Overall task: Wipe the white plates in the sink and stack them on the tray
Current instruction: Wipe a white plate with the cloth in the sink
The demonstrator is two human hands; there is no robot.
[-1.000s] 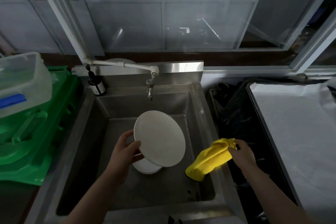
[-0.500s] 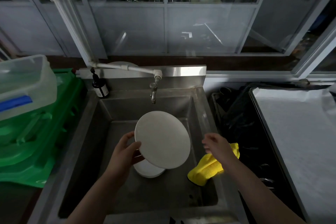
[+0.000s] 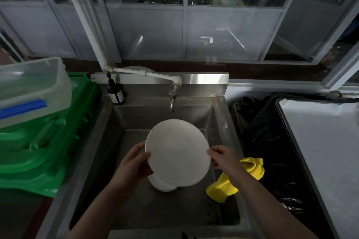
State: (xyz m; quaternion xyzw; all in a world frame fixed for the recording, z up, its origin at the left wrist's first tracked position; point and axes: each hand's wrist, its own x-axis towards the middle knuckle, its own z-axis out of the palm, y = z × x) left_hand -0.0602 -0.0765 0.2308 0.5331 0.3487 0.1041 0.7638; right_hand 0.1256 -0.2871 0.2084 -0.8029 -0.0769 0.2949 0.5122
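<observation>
A round white plate point(image 3: 177, 151) is held tilted above the steel sink point(image 3: 219, 114). My left hand point(image 3: 134, 165) grips its left rim, and my right hand point(image 3: 223, 159) pinches its right rim. Under the held plate, more white plates point(image 3: 162, 185) rest on the sink floor, mostly hidden. A yellow cloth point(image 3: 233, 180) lies draped over the sink's right edge, beneath my right forearm. The tray point(image 3: 320, 151), lined in white, sits to the right.
A tap point(image 3: 172, 101) hangs over the back of the sink, with a dark bottle point(image 3: 116, 94) at the back left corner. Green crates point(image 3: 38, 141) and a clear plastic box point(image 3: 31, 89) stand on the left. A black bag point(image 3: 266, 141) fills the gap between sink and tray.
My right hand let go of the yellow cloth, left it on the sink's edge, and moved left to take the plate's right rim. My left hand kept hold of the plate.
</observation>
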